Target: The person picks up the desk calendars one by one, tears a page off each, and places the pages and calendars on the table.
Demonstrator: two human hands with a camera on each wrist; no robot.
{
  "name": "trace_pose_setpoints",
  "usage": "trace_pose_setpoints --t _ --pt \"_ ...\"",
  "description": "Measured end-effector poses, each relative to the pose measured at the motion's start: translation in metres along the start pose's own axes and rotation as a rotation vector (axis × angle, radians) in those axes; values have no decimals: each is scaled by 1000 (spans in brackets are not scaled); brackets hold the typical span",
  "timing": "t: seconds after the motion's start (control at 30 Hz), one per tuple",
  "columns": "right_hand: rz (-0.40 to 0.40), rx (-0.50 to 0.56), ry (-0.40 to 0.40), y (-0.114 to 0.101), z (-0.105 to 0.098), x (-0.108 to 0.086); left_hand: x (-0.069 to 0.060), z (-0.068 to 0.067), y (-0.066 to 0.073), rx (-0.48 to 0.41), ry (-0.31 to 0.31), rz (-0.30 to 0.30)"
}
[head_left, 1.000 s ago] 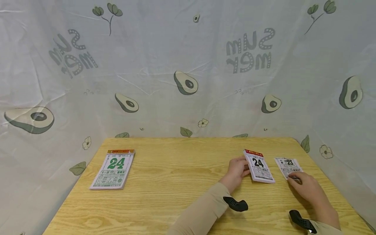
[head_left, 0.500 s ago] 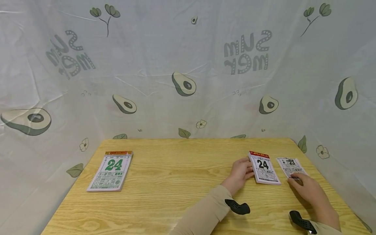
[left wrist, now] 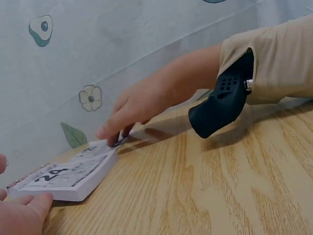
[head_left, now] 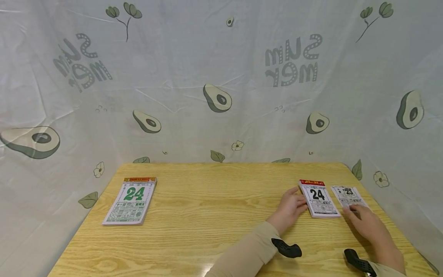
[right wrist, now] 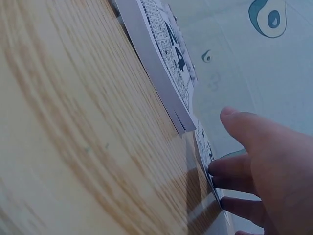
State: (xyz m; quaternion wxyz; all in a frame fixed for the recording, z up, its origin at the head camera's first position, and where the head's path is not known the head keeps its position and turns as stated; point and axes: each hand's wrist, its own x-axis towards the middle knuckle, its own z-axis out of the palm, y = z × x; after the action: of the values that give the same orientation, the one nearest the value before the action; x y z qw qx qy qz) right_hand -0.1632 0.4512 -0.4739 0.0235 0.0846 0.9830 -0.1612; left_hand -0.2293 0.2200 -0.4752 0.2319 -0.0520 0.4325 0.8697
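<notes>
A small tear-off calendar (head_left: 318, 198) with a red top band and a black 24 lies on the table's right part. My left hand (head_left: 290, 207) touches its left edge with the fingertips; in the left wrist view only some fingers (left wrist: 41, 203) of that hand show. Just right of the pad lies a loose calendar sheet (head_left: 347, 196) printed 23. The fingers of my right hand (head_left: 367, 225) rest on the sheet's lower part. In the right wrist view, the thumb (right wrist: 234, 120) stands apart from the sheet. The right hand hides the sheet's near end.
Another, larger tear-off calendar (head_left: 129, 204) with a green 24 lies at the far left of the wooden table (head_left: 207, 200). A pale printed curtain (head_left: 187, 77) hangs behind and beside the table. Black wrist devices (head_left: 287, 248) sit at both sleeves.
The calendar with the black 24 has slid right and turned a little more upright, my left hand following its left edge. The loose sheet and right hand have shifted slightly right.
</notes>
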Motion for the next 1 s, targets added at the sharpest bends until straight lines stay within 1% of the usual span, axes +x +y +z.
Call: trace_pose_setpoints --t 0.13,0.23,0.3,0.4,0.5,0.53,0.73,0.9,0.97,1.0 --pt "-2 -34 12 2 1 -1 2 3 -7 -46 -17 8" --pt "3 -58 18 3 1 -1 5 3 -12 -68 -43 15" --pt "6 -61 18 4 1 -1 6 3 -14 -82 -73 15" --pt "12 -57 15 5 2 -1 8 2 -16 -73 -144 7" --pt "14 -47 10 6 2 -2 9 1 -17 -62 -180 -12" --pt "15 -44 11 7 3 -2 8 1 -17 -56 -184 -17" --pt "16 -30 26 7 4 -3 5 -1 -14 -60 -161 -53" --pt "8 -17 38 5 2 -2 1 -8 -5 -73 -126 -63" --pt "8 -13 39 2 0 -1 -1 -11 0 -76 -129 -63" --pt "8 -12 40 1 -1 -1 -2 -13 2 -73 -140 -63"
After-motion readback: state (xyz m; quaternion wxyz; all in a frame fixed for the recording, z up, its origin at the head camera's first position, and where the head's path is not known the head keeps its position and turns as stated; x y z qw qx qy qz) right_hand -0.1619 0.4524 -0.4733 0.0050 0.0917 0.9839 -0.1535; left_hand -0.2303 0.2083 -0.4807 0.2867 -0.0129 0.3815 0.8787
